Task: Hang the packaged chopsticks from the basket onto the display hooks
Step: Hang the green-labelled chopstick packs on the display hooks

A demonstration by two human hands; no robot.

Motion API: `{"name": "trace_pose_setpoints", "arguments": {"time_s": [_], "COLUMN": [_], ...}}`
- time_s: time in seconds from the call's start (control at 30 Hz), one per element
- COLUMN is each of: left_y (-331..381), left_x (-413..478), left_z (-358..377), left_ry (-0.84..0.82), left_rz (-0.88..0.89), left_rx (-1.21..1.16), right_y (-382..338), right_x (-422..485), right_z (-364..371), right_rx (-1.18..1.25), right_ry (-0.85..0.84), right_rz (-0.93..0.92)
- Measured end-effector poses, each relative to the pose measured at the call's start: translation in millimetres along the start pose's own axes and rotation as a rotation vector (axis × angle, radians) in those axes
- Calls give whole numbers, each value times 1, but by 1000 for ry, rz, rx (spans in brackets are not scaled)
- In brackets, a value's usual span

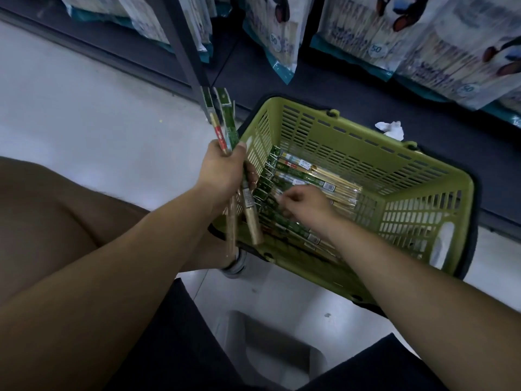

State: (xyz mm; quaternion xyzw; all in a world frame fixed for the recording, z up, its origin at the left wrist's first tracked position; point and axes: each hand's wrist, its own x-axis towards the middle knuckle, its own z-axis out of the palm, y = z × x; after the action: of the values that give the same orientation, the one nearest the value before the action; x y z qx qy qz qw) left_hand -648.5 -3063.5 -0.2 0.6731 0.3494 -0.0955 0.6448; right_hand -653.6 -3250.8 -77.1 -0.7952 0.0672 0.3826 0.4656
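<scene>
A green plastic basket point(400, 176) stands on the floor with several packaged chopsticks point(310, 179) lying flat inside. My left hand point(222, 170) grips a small bunch of chopstick packs point(225, 119) upright at the basket's left rim, green card headers pointing up. My right hand point(304, 204) reaches down into the basket, fingers curled onto the green-headed packs at the left side of the pile. Whether it has one pinched is unclear. No display hooks show in this view.
Large bagged packs point(423, 43) hang above a dark shelf base behind the basket. A dark shelf upright point(180, 43) rises at the left. A crumpled white paper point(390, 129) lies on the base. A grey stool point(270, 351) sits below me on the pale floor.
</scene>
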Motion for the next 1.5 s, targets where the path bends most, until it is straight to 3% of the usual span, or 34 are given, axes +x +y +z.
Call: {"name": "trace_pose_setpoints", "arguments": {"time_s": [0.1,0.27,0.57,0.73,1.03,1.2,1.33,1.5], "left_y": [-3,0,3,-4,-4,2,18,26], "left_x": [2,4,12,7,6,-6,-19,-16], "left_z": [-5,-8,-9,-10,-6,1,11,7], "left_ry": [-1,-22,-54,-73,-177,-199,-201,-114], "left_rz": [15,49,-40,-2,-55,-52,-30,-78], "left_rx": [81,26,-40,-9,-109,-84,-206,-311], "right_y": [40,81,99,102,77,-13,-83,-100], "right_x": [10,13,22,24,10,-8,-35,-48], "right_z": [-7,2,16,13,-23,-30,-15,5], "right_rx": [-551,-848,-877,-885,-519,-163,60,139], "right_ry": [-30,-47,21,-63,-44,139,154,176], "right_rz": [73,69,10,-24,-29,-273,-423,-500]}}
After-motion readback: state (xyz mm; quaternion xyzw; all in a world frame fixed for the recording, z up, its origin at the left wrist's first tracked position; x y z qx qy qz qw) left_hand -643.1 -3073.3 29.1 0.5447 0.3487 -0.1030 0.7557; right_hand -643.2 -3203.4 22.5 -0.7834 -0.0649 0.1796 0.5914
